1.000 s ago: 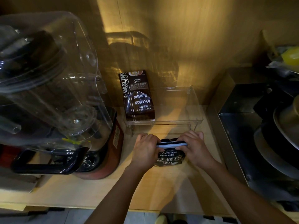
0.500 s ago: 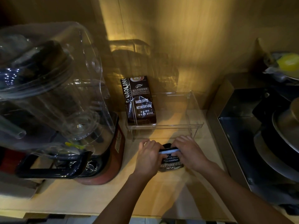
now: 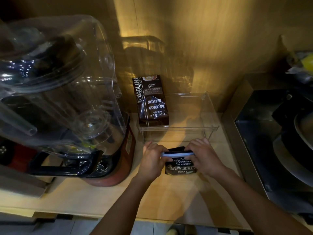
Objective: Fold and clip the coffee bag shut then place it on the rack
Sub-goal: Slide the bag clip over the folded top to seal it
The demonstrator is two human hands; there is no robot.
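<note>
Head view: both hands held a small dark coffee bag (image 3: 182, 168) standing on the table near its front edge, just before the clear rack (image 3: 186, 128). Left hand (image 3: 152, 161) and right hand (image 3: 205, 158) each had a clenched grip on an end of the pale clip (image 3: 177, 154) across the bag's top. Bag's fold was hidden by fingers. A second coffee bag (image 3: 151, 100) stood at the rack's left end. A blender (image 3: 64, 92) at left was partly cut off. Dark items at right were too dim to make out.
</note>
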